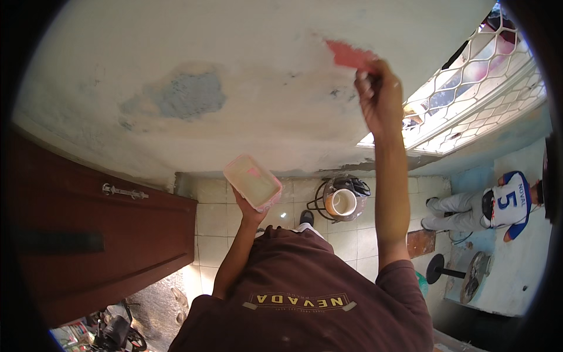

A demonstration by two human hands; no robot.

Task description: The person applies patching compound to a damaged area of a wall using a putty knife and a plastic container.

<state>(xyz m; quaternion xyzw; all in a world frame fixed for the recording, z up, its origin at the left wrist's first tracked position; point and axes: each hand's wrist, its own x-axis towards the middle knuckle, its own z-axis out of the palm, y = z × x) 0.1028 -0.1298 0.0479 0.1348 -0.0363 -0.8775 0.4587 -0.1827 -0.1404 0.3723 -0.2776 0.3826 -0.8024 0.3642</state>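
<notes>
The right hand (381,100) has its grip closed around a flat red plastic scraper (350,57) pressed to the patchy, rough pale plaster wall (246,64), while the left hand (249,211) grips from below a shallow pink-smeared rectangular plastic tub (253,182), lower and leftward

The right arm rises straight and fully extended, the forearm bare below a brown sleeve. The right hand (380,97) is raised high, fingers curled closed in a firm grip, back of the hand toward the camera. The left arm bends at the elbow, forearm angled upward. The left hand (249,206) is held at chest height, palm up, fingers cupped in a supporting grip.
</notes>
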